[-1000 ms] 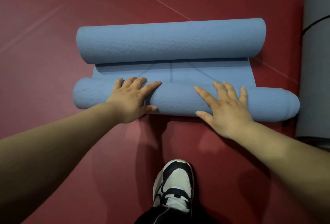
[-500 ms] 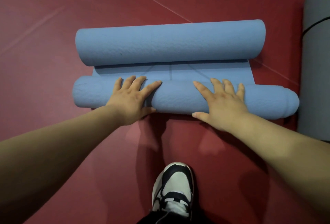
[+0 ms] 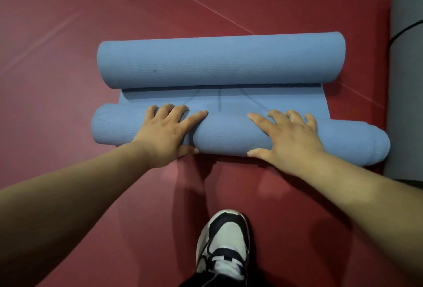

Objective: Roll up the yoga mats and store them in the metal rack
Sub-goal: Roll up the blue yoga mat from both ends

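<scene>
Left hand (image 3: 167,133) and right hand (image 3: 290,135) reach out past a black-and-white shoe (image 3: 222,241) planted on the red floor (image 3: 68,23). Each hand is spread wide and pressed palm-down on the near roll (image 3: 225,135) of the blue yoga mat. The fingers drape over its crest and each thumb sits low on the side facing the person. Neither hand pinches anything. They sit well apart on either side of the middle, probably so the push goes evenly along the roll and it travels straight. The thumbs low at the back likely keep the wound layers tight.

The near roll's right end bulges out past the edge of the flat part, just beside a grey mat (image 3: 405,80) at the right border. I cannot tell whether they touch. That bulge suggests the winding has drifted sideways.

Beyond the fingertips lies a narrow flat strip (image 3: 146,99) of the same blue mat, marked with faint lines. Behind that strip sits the far roll (image 3: 219,62), fatter and neater, and apparently the mat's other end curled toward the person. Only this strip separates the two rolls, so rolling looks nearly finished for this mat. The metal rack is not in view.
</scene>
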`<move>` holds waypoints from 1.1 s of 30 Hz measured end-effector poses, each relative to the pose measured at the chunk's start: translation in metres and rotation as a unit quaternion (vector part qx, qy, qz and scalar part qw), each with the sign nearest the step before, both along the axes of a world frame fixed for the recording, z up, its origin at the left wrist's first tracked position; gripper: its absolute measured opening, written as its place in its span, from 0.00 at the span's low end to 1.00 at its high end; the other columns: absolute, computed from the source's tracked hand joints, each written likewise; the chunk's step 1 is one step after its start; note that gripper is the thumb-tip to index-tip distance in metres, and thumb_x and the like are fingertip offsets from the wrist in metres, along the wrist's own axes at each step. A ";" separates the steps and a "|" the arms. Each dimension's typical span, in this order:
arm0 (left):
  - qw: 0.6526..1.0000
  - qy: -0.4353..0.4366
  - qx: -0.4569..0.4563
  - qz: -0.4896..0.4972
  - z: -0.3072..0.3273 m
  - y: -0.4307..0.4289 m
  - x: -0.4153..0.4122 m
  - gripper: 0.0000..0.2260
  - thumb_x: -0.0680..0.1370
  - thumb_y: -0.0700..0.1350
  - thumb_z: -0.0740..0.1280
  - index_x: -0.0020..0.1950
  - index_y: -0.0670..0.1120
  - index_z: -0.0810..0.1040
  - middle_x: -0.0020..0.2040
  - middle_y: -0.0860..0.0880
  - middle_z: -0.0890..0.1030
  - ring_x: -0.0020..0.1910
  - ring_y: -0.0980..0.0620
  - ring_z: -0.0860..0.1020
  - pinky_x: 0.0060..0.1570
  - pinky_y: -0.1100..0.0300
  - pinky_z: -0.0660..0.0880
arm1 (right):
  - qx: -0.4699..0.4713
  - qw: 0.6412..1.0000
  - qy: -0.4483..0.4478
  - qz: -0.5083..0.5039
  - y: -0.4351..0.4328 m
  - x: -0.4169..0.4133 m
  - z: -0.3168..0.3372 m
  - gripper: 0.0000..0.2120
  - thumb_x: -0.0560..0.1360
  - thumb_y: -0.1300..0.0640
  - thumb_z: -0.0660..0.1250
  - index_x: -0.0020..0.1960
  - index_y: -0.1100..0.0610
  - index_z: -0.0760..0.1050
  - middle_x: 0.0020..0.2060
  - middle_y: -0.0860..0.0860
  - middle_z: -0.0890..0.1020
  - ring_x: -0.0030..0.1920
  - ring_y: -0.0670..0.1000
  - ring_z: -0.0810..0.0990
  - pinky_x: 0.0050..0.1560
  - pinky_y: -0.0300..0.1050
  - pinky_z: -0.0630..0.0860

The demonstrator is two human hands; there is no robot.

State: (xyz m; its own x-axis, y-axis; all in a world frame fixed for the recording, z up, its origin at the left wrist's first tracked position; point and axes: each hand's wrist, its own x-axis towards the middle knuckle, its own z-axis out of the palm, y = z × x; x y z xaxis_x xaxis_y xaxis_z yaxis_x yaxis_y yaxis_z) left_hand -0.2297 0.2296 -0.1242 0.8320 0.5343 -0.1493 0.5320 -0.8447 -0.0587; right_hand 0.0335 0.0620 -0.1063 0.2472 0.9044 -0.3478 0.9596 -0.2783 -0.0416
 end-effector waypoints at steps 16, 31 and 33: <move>0.992 0.027 -0.126 0.008 0.011 -0.098 -0.045 0.41 0.70 0.81 0.53 0.80 0.64 0.55 0.65 0.51 0.74 0.58 0.45 0.72 0.60 0.45 0.70 | -0.124 0.988 0.076 0.049 -0.084 -0.022 0.012 0.50 0.59 0.18 0.40 0.79 0.33 0.41 0.77 0.44 0.62 0.75 0.53 0.61 0.76 0.60 0.53; 0.996 0.016 -0.070 0.059 0.009 -0.113 -0.036 0.42 0.72 0.80 0.49 0.80 0.58 0.60 0.75 0.40 0.68 0.73 0.36 0.68 0.70 0.30 0.63 | -0.026 0.999 0.019 -0.011 -0.082 -0.033 -0.007 0.44 0.71 0.19 0.38 0.77 0.39 0.64 0.76 0.52 0.69 0.76 0.57 0.65 0.72 0.65 0.62; 0.994 0.014 -0.074 0.084 0.007 -0.118 -0.036 0.41 0.74 0.80 0.48 0.80 0.58 0.59 0.78 0.39 0.65 0.76 0.34 0.64 0.72 0.30 0.59 | -0.029 0.999 0.016 -0.011 -0.080 -0.032 -0.007 0.45 0.70 0.19 0.35 0.79 0.38 0.60 0.79 0.52 0.65 0.78 0.57 0.61 0.73 0.66 0.59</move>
State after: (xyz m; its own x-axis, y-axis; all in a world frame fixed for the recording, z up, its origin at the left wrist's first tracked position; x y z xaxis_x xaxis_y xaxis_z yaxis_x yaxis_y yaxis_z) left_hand -0.2655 0.1116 -0.1167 0.7275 0.6360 -0.2575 0.6662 -0.7446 0.0430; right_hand 0.0020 -0.0177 -0.1128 0.2553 0.8767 -0.4077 0.9516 -0.3024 -0.0543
